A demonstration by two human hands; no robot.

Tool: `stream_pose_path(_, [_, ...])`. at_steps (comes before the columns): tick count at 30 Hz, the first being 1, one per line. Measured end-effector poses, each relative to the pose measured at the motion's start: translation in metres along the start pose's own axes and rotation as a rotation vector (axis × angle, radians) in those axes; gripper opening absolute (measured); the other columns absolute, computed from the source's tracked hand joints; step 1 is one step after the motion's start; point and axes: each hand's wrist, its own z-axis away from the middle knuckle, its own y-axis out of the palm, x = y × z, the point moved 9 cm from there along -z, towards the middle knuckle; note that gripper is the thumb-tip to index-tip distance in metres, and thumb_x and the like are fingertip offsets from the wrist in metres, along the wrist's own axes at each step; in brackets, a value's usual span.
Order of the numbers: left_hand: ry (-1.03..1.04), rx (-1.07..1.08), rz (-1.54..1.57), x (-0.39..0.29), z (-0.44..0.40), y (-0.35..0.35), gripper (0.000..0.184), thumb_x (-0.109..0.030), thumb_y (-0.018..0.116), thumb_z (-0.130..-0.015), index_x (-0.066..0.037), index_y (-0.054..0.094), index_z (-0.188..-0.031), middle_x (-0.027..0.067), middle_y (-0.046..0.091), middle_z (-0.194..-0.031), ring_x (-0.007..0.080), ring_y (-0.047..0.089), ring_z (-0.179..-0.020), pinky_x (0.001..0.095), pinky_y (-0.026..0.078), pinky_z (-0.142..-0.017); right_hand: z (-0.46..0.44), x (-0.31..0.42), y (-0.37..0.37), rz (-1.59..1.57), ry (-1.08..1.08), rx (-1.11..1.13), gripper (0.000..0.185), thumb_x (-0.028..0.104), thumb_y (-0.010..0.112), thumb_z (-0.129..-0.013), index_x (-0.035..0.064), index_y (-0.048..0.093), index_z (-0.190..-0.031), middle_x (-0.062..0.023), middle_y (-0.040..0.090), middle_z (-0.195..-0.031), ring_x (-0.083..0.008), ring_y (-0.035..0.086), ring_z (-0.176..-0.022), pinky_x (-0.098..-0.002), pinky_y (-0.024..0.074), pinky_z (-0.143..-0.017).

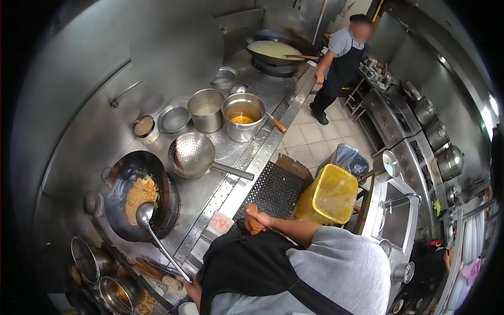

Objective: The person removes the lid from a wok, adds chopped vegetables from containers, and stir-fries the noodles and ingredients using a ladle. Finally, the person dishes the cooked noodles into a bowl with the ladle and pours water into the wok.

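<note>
Ladle (145,214) at left of frame, its bowl down on pale orange noodles (137,195) inside a dark wok (118,220); handle slants toward bottom centre. Left hand (193,292), at the frame's lower edge and partly hidden by the apron (244,273), grasps the handle's far end. Right hand (261,219), near centre, clenched around a bunched orange-brown cloth (256,224), just above the apron.

Perforated strainer (191,155) on the steel counter (152,110), up and right of the wok, handle jutting over the counter's edge. Beyond it, two steel pots side by side; the right-hand one (243,118) holds amber liquid. Yellow bin (329,195) right of centre. I note another person (344,60), dark-aproned, standing upper right on pale tiles (302,134).
</note>
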Motion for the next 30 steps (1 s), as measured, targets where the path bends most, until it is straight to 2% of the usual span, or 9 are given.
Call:
stream_pose_path(3, [-0.018,0.005,0.072,0.004,-0.002,0.001,0.052,-0.003,0.058,-0.089,0.011,0.042,-0.136,0.0289,0.058,-0.121,0.0384,0.059,-0.111,0.0418,0.043,-0.099,-0.006,-0.007,-0.002,-0.002,0.031,-0.007,0.102,0.091,0.041,-0.078,0.0036,0.063,-0.124,-0.0146,0.067,-0.101,-0.0225,0.067,-0.07,-0.0328,0.0473,-0.044])
stream_pose_path(6, [-0.004,0.1,-0.138,0.002,-0.001,0.001,0.059,-0.002,0.058,-0.088,0.012,0.036,-0.141,0.031,0.058,-0.121,0.0387,0.058,-0.111,0.0411,0.042,-0.102,-0.011,-0.001,0.005,0.014,0.021,0.045,0.102,0.092,0.041,-0.078,0.004,0.062,-0.126,-0.0152,0.066,-0.102,-0.0228,0.066,-0.071,-0.0322,0.0473,-0.045])
stream_pose_path(9, [0.087,0.014,-0.088,-0.002,0.0,-0.001,0.065,-0.003,0.059,-0.09,0.011,0.03,-0.147,0.0301,0.059,-0.119,0.0368,0.059,-0.108,0.0392,0.043,-0.1,-0.021,0.006,0.014,-0.001,-0.037,0.093,0.103,0.091,0.041,-0.079,0.0028,0.061,-0.128,-0.015,0.066,-0.104,-0.0222,0.067,-0.077,-0.0331,0.0495,-0.048])
stream_pose_path(15, [0.109,-0.009,-0.087,-0.02,0.011,-0.003,0.075,-0.006,0.063,-0.092,0.008,0.021,-0.153,0.027,0.06,-0.113,0.0324,0.06,-0.102,0.0367,0.046,-0.095,-0.022,0.046,0.032,-0.111,-0.256,0.165,0.097,0.081,0.048,-0.086,-0.0044,0.055,-0.132,-0.0173,0.065,-0.115,-0.0241,0.067,-0.097,-0.0355,0.056,-0.078])
stream_pose_path(18, [0.082,-0.03,0.01,-0.012,0.012,-0.002,0.063,-0.005,0.062,-0.092,0.008,0.033,-0.147,0.0272,0.061,-0.111,0.0347,0.06,-0.103,0.0382,0.046,-0.095,0.004,0.068,0.033,-0.073,-0.268,0.134,0.083,0.069,0.053,-0.092,-0.0072,0.059,-0.123,-0.0169,0.067,-0.114,-0.0217,0.066,-0.1,-0.032,0.0527,-0.09])
stream_pose_path(21, [0.078,-0.006,-0.142,-0.01,0.008,-0.001,0.045,-0.006,0.062,-0.093,0.008,0.048,-0.133,0.027,0.061,-0.11,0.0378,0.06,-0.104,0.0403,0.046,-0.095,-0.013,0.059,0.035,-0.092,-0.271,0.176,0.077,0.067,0.053,-0.094,-0.0049,0.06,-0.123,-0.015,0.067,-0.114,-0.0211,0.066,-0.099,-0.0321,0.0529,-0.089])
stream_pose_path(24, [0.126,-0.045,-0.015,-0.008,0.007,-0.002,0.032,-0.007,0.062,-0.092,0.007,0.055,-0.12,0.0271,0.061,-0.111,0.0403,0.059,-0.105,0.0418,0.046,-0.095,-0.036,0.036,0.035,-0.109,-0.237,0.211,0.071,0.062,0.053,-0.096,-0.0029,0.061,-0.122,-0.0139,0.067,-0.113,-0.0206,0.066,-0.099,-0.0321,0.053,-0.088])
stream_pose_path(27, [0.069,-0.016,-0.026,-0.008,0.007,-0.002,0.033,-0.007,0.062,-0.091,0.008,0.054,-0.12,0.0264,0.061,-0.11,0.0392,0.059,-0.104,0.0416,0.046,-0.095,-0.056,0.017,0.032,-0.081,-0.333,0.129,0.087,0.079,0.05,-0.087,-0.0014,0.065,-0.118,-0.0161,0.069,-0.108,-0.0236,0.067,-0.1,-0.0347,0.0539,-0.087])
stream_pose_path(30, [0.028,-0.018,-0.165,-0.048,0.02,-0.005,0.032,-0.006,0.061,-0.092,0.008,0.054,-0.12,0.0253,0.061,-0.109,0.0365,0.06,-0.103,0.0409,0.046,-0.095,-0.01,0.038,0.035,-0.118,-0.328,0.186,0.081,0.076,0.05,-0.09,0.0008,0.067,-0.115,-0.0139,0.069,-0.108,-0.0223,0.067,-0.099,-0.0341,0.0536,-0.087])
